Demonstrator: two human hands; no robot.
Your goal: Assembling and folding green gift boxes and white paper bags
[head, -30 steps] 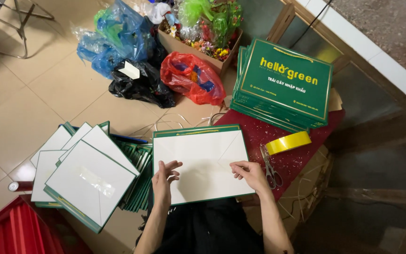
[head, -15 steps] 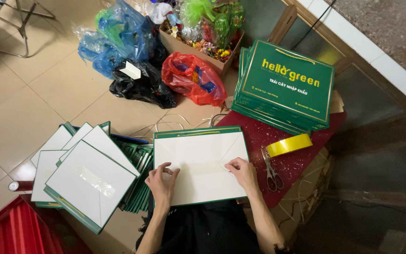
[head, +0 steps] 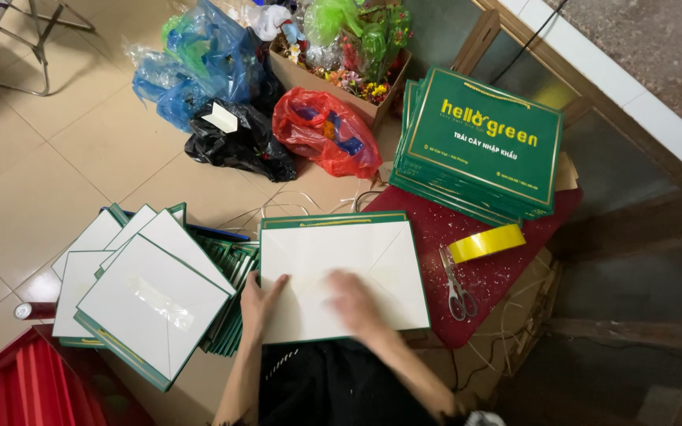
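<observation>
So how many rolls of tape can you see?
1. A yellow roll of tape lies on the red mat, right of the scissors, below the green stack. Others may be hidden.

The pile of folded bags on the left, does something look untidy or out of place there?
Yes. The pile of folded bags is fanned out and crooked, its sheets at different angles, unlike the squared green stack. Loose strings trail over the floor.
</observation>
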